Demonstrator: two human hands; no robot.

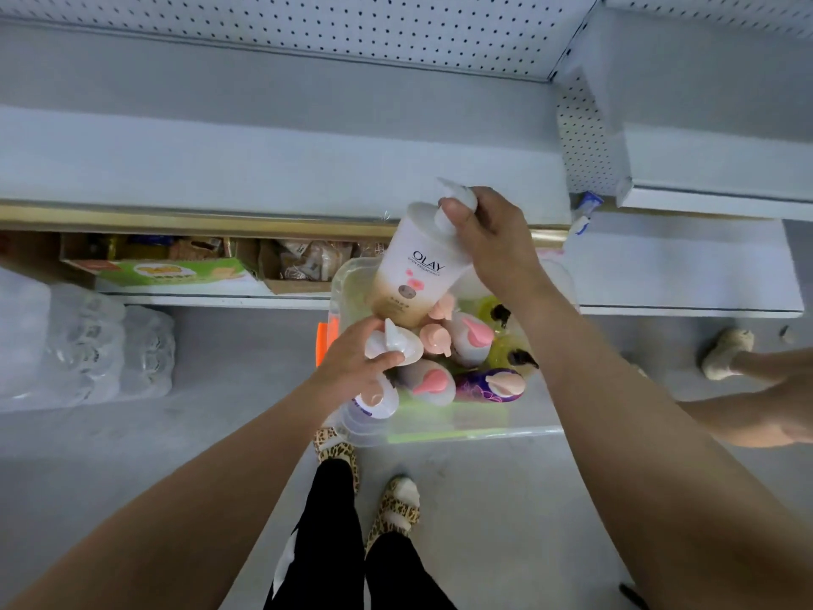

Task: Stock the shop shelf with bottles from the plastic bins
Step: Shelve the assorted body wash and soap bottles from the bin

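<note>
Shelving (281,169) in pale grey fills the far side of my feed, with a pegboard back (308,33) and a gold strip along the front edge. Under that edge a lower shelf holds cardboard snack boxes (176,270). The grey floor (132,455) takes up the near half. On it at the left lie shrink-wrapped packs of clear bottles (88,350).

In the middle of the floor, just in front of the lower shelf, stands the clear plastic bin (462,433), crowded with pump bottles standing upright.

The Olay bottle (418,266), white fading to beige, hangs tilted above the far part of the bin, its base down among the other bottles' pumps and its pump end up toward the gold strip. My right hand (488,239) grips it at the neck, fingers (453,213) curled round the pump head.

My left hand (347,367) reaches into the near-left part of the bin, fingers (387,358) closed round the white pump (398,341) of a bottle that stands in the bin.

Around it I see pink-pump bottles (473,336), a purple bottle (473,383) and yellow bottles with black pumps (501,352).

Near the bin are my leopard-print slippers (396,508). At the right, another person's foot (726,352) rests on the floor.
</note>
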